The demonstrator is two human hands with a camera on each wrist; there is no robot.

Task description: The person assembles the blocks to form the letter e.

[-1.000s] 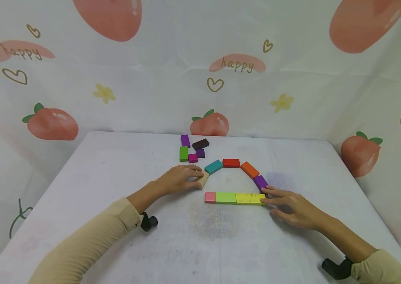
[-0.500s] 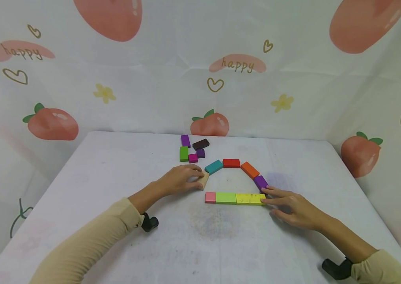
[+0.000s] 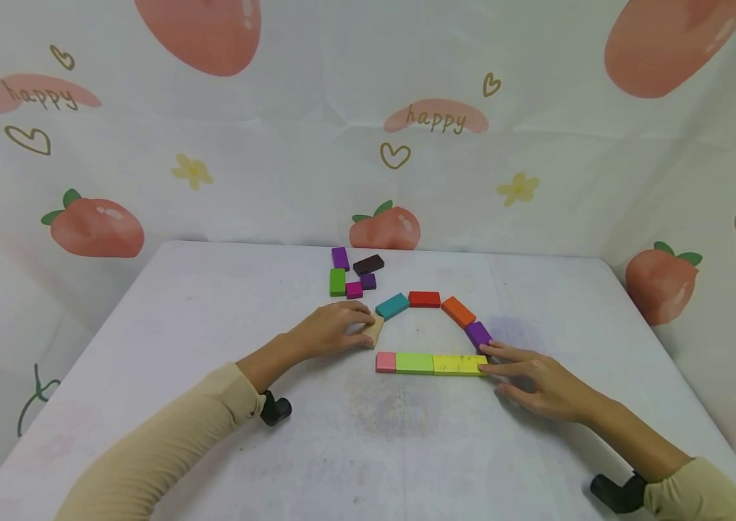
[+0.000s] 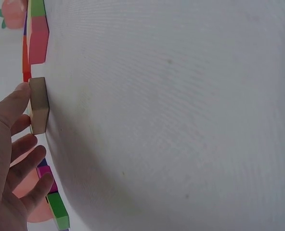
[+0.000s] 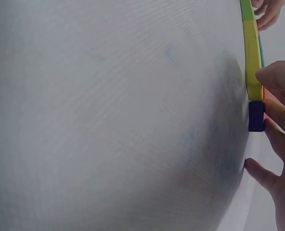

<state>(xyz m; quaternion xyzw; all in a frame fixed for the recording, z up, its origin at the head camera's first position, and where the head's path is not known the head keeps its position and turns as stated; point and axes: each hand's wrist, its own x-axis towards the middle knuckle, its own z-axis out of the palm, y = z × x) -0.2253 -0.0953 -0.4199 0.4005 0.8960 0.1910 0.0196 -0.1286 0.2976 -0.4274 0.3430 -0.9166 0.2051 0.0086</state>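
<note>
My left hand [image 3: 333,329] pinches a beige wooden block [image 3: 375,331] between thumb and fingertips, one at each end; its long side shows in the left wrist view. That block meets a teal block [image 3: 392,307], from which an arch runs on through a red block [image 3: 424,299], an orange block [image 3: 458,312] and a purple block [image 3: 478,333]. Below the arch lies a straight row of pink [image 3: 385,362], light green [image 3: 414,363] and yellow blocks [image 3: 455,365]. With fingers extended, my right hand [image 3: 540,382] touches the purple block and the yellow block's right end.
Behind the arch, toward the table's back edge, lie loose blocks: purple [image 3: 339,258], dark brown [image 3: 368,265], green [image 3: 338,282], magenta [image 3: 354,290] and dark violet [image 3: 368,281]. A peach-printed cloth [image 3: 302,181] hangs behind the white table [image 3: 276,470].
</note>
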